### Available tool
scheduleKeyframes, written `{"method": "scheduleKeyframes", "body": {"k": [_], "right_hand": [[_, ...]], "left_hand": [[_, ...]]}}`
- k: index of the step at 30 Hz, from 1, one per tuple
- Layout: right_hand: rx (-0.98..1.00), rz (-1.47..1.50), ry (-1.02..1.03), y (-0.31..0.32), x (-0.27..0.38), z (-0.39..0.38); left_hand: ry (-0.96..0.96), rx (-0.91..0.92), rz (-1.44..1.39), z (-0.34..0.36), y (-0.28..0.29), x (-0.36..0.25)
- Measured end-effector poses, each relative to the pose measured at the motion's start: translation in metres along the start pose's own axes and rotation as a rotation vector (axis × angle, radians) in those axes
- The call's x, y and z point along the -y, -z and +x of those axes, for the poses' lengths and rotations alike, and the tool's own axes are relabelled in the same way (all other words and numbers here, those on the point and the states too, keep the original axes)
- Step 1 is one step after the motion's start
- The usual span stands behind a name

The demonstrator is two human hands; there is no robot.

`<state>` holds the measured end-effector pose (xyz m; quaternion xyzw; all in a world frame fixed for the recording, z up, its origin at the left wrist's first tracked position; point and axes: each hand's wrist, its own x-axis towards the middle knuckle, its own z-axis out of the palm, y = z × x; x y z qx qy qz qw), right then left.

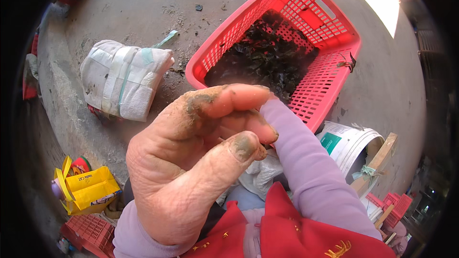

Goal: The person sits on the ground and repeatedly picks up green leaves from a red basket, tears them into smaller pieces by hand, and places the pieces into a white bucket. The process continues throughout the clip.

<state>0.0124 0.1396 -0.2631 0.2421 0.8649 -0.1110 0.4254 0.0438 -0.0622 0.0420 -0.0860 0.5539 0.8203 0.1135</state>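
My left hand (186,162) is raised close in front of me, with grit and dark grime on its thumb and index finger. Its fingers are loosely curved, a gap shows between thumb and index finger, and I see nothing in it. My right arm, in a lilac sleeve (311,162), reaches forward to the near end of a pink plastic basket (346,43). The right hand is almost wholly hidden behind the left fingers, so its grip does not show. Dark, wet-looking leafy stuff like seaweed (267,52) covers the basket's bottom.
A folded white bundle (124,79) tied with strips lies on the gritty concrete floor at left. A yellow bag (93,188) and a red crate (86,231) stand lower left. At right are a tipped white bucket (346,143), a wooden bar (377,162) and more pink baskets (397,208).
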Motion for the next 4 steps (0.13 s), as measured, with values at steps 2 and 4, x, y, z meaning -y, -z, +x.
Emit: {"method": "scheduleKeyframes", "body": {"k": [2, 4], "right_hand": [[-0.048, 0.145, -0.04, -0.007, -0.002, 0.012], [-0.088, 0.361, -0.045, -0.002, -0.011, 0.02]], "left_hand": [[0.029, 0.004, 0.026, 0.002, 0.0, 0.0], [0.071, -0.002, 0.044, 0.001, -0.001, -0.003]]}}
